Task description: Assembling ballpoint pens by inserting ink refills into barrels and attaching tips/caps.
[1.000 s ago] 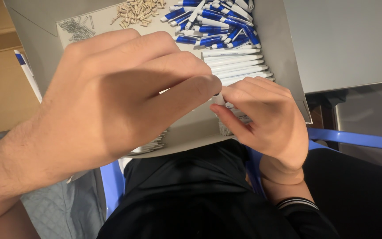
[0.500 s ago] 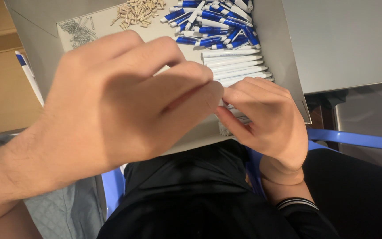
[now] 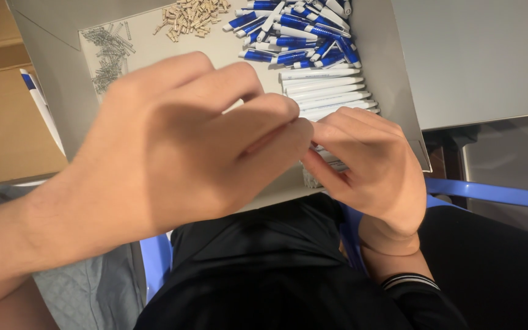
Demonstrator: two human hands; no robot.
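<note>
Both hands meet over the grey tray (image 3: 407,91) near edge. Left hand (image 3: 178,146) fingers curled narrow, right hand (image 3: 368,165) pinching; held item hidden, cannot tell. White pen barrels (image 3: 325,88) just beyond, blue parts (image 3: 294,30) farther, springs (image 3: 108,55) far-left.

forearms: bare, no sleeves | right wrist: thin dark band (image 3: 409,280) | lap: black garment (image 3: 264,269)
</note>
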